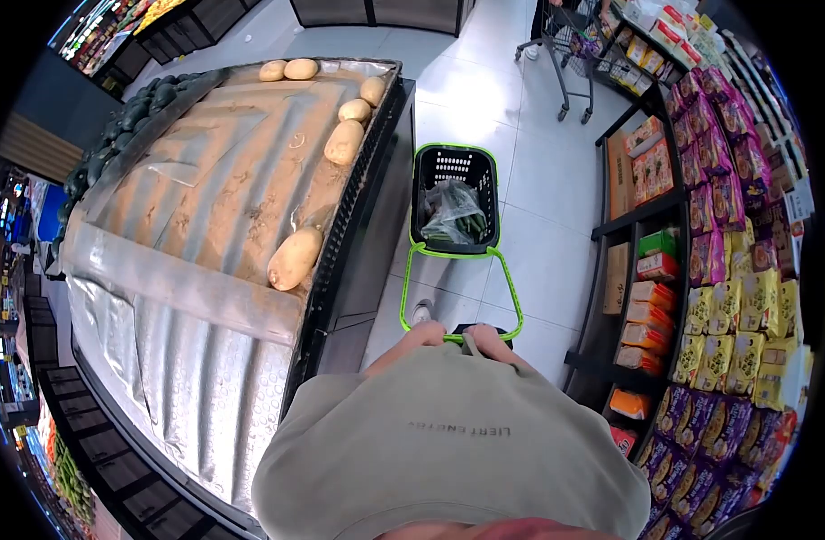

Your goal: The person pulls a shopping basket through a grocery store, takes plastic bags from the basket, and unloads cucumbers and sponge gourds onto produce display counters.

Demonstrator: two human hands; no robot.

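A black shopping basket [456, 155] with a lime-green rim stands on the floor in front of me. Its green handle [406, 292] stretches back to my waist. At the handle's near bar, my left hand [427, 333] is closed on the left part. My right hand [487, 339] is closed at the same bar, farther right, beside a black part of the handle. The shirt front partly covers the fingers of both hands. Inside the basket lies a clear plastic bag [453, 214] with long dark-green vegetables.
To the left is a display stand [206, 189] with several potatoes [295, 258] along its edge and dark-green produce [129, 121] behind. Shelves of packaged food [732, 310] line the right side. A shopping cart [570, 54] stands farther up the tiled aisle [543, 180], by another person.
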